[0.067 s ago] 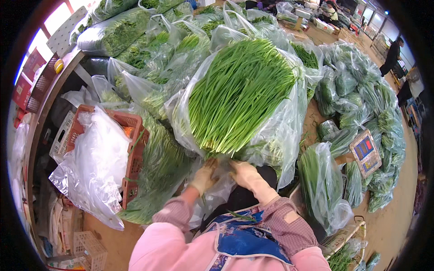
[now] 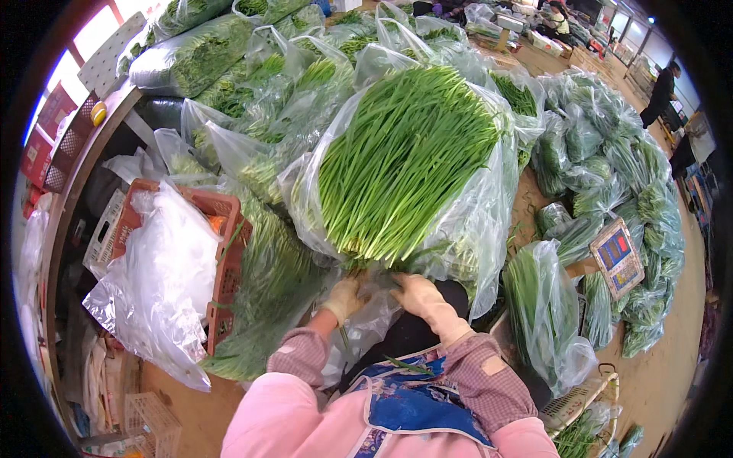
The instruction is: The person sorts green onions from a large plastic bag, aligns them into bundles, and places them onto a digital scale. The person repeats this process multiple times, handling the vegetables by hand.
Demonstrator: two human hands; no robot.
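A large bundle of long green leafy stalks (image 2: 405,160) lies in an opened clear plastic bag (image 2: 473,229). Both my hands wear pale gloves at its near end, among plastic and stalk ends. My left hand (image 2: 343,298) has its fingers bent and closed, their tips partly hidden below the bundle. My right hand (image 2: 416,294) is just right of it, fingers curled in under the bag's near edge. I cannot make out what either one grips.
Bagged greens (image 2: 275,91) pile behind. A red crate (image 2: 225,290) of clear plastic stands left, by a wooden-edged rack. Right are more bagged greens (image 2: 588,153), a scale display (image 2: 617,258) and a wire basket (image 2: 573,404). A person (image 2: 660,95) in dark clothes stands far right.
My left hand and forearm have shifted slightly rightward and down. My right hand has moved a little to the right. The bundle looks unmoved.
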